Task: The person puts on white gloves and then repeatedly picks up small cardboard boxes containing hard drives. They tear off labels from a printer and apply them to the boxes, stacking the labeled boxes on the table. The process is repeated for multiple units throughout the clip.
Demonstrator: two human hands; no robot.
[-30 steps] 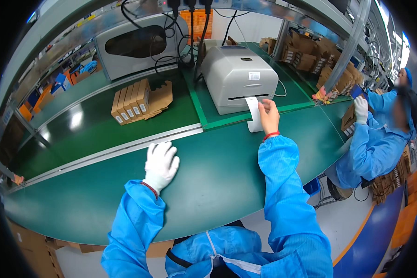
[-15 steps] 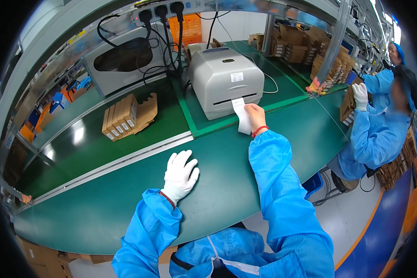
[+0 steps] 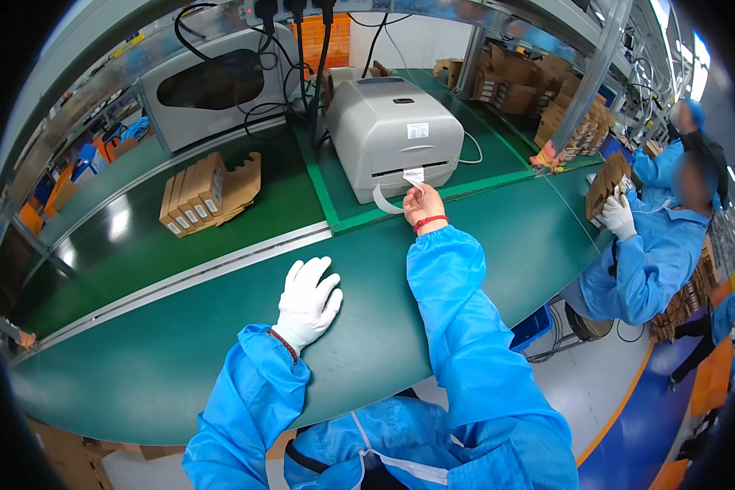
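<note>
A grey label printer (image 3: pixel 376 122) stands on the green workbench in front of me, and a white label strip (image 3: pixel 414 175) comes out of its front slot. My bare right hand (image 3: pixel 424 206), with a red cord at the wrist, is closed on this strip just below the slot, palm partly turned up. The strip's free end curls out to the left of my fingers. My left hand (image 3: pixel 308 304), in a white glove, lies flat on the bench to the left, fingers stretched out and holding nothing.
Several small brown cartons (image 3: pixel 196 196) lie on the dark green strip at left. Behind them is a grey machine housing (image 3: pixel 212 86) with hanging black cables. At right, a co-worker in blue holds a brown carton (image 3: pixel 608 186). A metal post (image 3: pixel 588 82) rises at the bench's right.
My right hand has turned palm-up and shifted left; the strip that hung straight down now curls to the left. My left hand keeps its place. The co-worker's gloved hand has come down to a carton.
</note>
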